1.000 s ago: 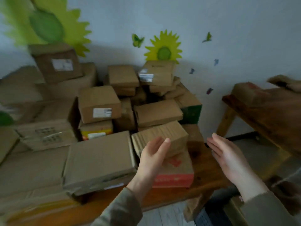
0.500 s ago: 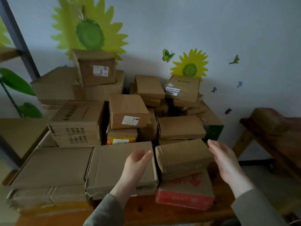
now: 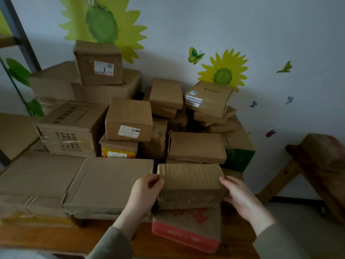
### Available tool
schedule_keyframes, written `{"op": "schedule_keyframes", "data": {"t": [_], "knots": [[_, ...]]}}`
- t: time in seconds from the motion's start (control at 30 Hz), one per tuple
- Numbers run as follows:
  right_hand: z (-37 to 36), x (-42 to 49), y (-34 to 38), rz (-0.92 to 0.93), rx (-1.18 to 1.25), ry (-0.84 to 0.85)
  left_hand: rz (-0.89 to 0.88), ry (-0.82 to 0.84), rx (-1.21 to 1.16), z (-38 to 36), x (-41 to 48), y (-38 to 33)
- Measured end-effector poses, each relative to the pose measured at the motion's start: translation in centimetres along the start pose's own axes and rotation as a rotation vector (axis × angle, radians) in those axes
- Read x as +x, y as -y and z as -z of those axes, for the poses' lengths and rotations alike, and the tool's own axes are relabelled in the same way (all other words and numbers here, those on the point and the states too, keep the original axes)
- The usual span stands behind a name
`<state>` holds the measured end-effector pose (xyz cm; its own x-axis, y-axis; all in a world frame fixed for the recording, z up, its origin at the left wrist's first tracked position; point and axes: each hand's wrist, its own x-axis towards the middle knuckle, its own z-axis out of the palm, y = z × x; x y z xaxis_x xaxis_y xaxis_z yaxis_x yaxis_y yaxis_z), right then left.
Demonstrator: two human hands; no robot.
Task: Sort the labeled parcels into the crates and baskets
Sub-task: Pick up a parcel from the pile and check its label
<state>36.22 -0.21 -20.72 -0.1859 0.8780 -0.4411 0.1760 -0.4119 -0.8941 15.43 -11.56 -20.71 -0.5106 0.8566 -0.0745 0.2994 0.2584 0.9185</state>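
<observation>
Two hands (image 3: 143, 195), some twenty cardboard parcels (image 3: 128, 119), two sunflower decals (image 3: 223, 71), five butterflies (image 3: 195, 55).

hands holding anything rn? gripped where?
Both hands, left and right, clasp the plain cardboard parcel by its two short ends, atop the red-printed box.

Plain brown cardboard parcel (image 3: 190, 186), closed, lying flat atop red-edged box (image 3: 186, 230), front of the parcel pile, gripped at both ends, label not visible

wall: sunflower decal (image 3: 223, 74), butterfly sticker (image 3: 194, 55) | right: wooden bench (image 3: 317, 176) | left: metal post (image 3: 17, 32)
</observation>
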Motion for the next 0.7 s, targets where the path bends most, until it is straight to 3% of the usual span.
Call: {"op": "schedule_keyframes", "data": {"t": [0.27, 0.4, 0.6, 0.7], "knots": [[2.9, -1.2, 5.8, 0.22, 0.11, 0.102, -0.056, -0.179, -0.395, 0.0, 0.1, -5.2], [2.6, -0.9, 9.1, 0.314, 0.228, 0.1, -0.127, -0.174, -0.406, 1.1, 0.8, -8.0], [1.2, -1.0, 11.9, 0.401, 0.183, 0.156, -0.298, -0.137, -0.302, 2.2, 1.3, -10.2], [0.9, -1.0, 12.9, 0.416, 0.246, 0.115, -0.282, -0.09, -0.428, 2.3, 1.3, -10.3]]}}
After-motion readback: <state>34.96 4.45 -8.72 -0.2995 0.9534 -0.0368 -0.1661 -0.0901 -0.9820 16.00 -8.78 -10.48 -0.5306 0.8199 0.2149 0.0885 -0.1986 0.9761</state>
